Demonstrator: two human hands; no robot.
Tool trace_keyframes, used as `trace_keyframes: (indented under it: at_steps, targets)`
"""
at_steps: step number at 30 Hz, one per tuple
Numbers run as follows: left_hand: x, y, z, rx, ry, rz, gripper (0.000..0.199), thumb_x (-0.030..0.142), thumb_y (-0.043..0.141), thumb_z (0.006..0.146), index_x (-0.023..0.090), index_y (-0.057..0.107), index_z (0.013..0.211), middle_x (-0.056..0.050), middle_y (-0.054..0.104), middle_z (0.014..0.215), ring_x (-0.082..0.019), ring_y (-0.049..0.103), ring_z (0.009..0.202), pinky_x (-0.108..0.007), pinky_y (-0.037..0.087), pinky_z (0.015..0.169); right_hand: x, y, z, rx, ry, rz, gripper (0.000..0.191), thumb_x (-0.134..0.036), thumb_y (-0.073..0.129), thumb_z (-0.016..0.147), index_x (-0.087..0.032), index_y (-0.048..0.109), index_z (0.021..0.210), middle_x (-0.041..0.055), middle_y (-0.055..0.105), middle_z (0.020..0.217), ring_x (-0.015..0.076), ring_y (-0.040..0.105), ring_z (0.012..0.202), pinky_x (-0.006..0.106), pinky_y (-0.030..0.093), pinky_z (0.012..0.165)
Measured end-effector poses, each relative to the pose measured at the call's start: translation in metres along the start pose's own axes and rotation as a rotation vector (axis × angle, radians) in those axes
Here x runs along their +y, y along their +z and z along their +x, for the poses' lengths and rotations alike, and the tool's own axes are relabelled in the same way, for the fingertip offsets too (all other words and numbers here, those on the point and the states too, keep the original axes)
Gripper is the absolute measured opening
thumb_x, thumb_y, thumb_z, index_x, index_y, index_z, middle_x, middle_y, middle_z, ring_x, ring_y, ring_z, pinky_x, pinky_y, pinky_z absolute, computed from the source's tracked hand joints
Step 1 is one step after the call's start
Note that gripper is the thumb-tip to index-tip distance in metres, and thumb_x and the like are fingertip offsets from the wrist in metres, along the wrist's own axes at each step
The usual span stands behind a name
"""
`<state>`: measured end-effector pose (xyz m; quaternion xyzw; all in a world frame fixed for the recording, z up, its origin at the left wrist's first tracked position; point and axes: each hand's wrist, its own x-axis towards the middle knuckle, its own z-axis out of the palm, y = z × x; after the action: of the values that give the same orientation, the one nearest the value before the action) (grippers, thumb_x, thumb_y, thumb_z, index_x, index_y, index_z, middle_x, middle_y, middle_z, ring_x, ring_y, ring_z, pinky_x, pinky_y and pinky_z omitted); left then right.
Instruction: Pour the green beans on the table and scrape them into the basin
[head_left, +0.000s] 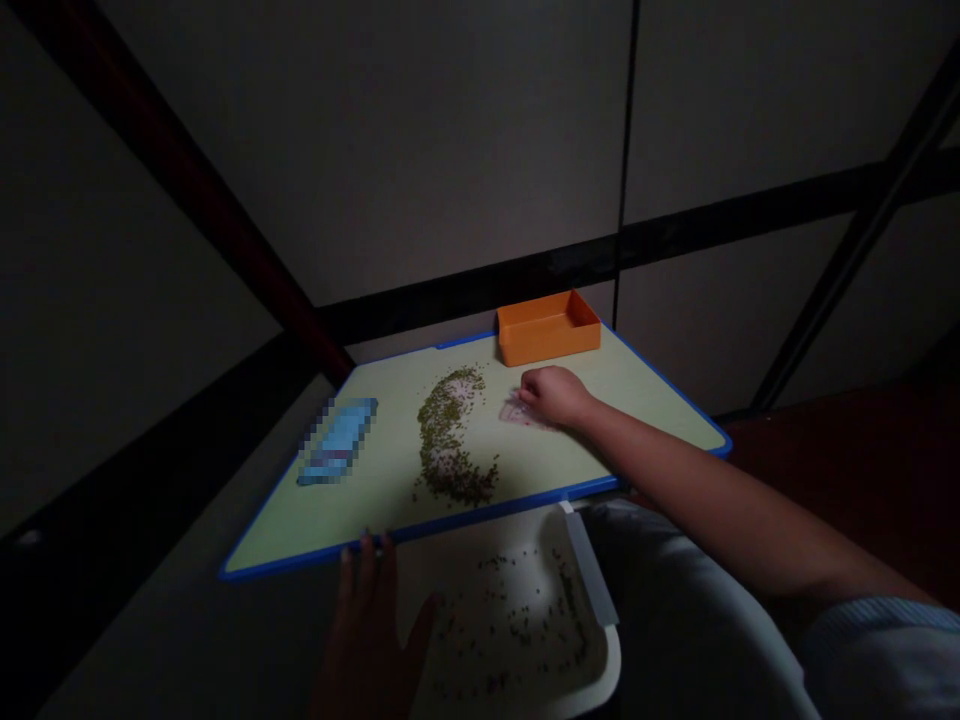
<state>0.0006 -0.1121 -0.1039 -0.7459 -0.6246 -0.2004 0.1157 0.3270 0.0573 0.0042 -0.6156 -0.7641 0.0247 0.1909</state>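
My right hand (555,396) is closed over the right part of a pale yellow board with a blue edge (390,522); its fingertips point down at a small pale, pinkish patch (525,414), and what they hold, if anything, is too small to name. To its left lies a curved heap of small green and brown grains (444,430), with whitish bits among them. My left hand (379,620) is spread, dim in shadow, at the left side of a white tub (611,660) below the board's near edge. Scattered dark grains lie inside the tub.
An orange open box (551,345) stands at the board's far edge. A blue packet (339,442), partly pixelated, lies on the left of the board. Behind the board rises a panelled wall (465,150) with a dark band. Grey cloth covers my lap at the lower right.
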Motion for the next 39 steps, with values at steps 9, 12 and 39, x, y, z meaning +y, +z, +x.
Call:
trace_keyframes:
  at_steps: [9,12,39]
  targets:
    - [-0.001,0.0,0.004,-0.072,-0.035,-0.039,0.078,0.054,0.042,0.084,0.018,0.021,0.149,-0.018,0.026,0.159,-0.037,0.011,0.15,-0.063,0.036,0.11,0.021,-0.008,0.004,0.078,0.175,0.113,0.031,-0.038,0.048,0.094,-0.017,0.071,0.096,0.0104,0.072,0.094,0.0181,0.06,0.079,0.027,0.029,0.06]
    - [0.001,-0.003,0.006,-0.101,-0.068,-0.042,0.077,0.055,0.041,0.084,0.016,0.025,0.148,-0.019,0.027,0.158,-0.037,0.011,0.15,-0.062,0.035,0.111,0.025,-0.007,0.003,0.051,0.196,0.073,0.032,-0.04,0.048,0.094,-0.018,0.071,0.096,0.0118,0.072,0.094,0.0196,0.061,0.08,0.028,0.03,0.06]
    - [-0.013,0.009,0.001,-0.027,0.007,-0.023,0.077,0.053,0.045,0.083,0.024,0.019,0.15,-0.013,0.029,0.158,-0.036,0.012,0.15,-0.06,0.041,0.109,-0.033,0.002,0.019,-0.119,-0.457,0.308,0.024,-0.032,0.057,0.089,-0.015,0.065,0.074,-0.0001,0.057,0.065,0.011,0.041,0.06,0.024,0.022,0.056]
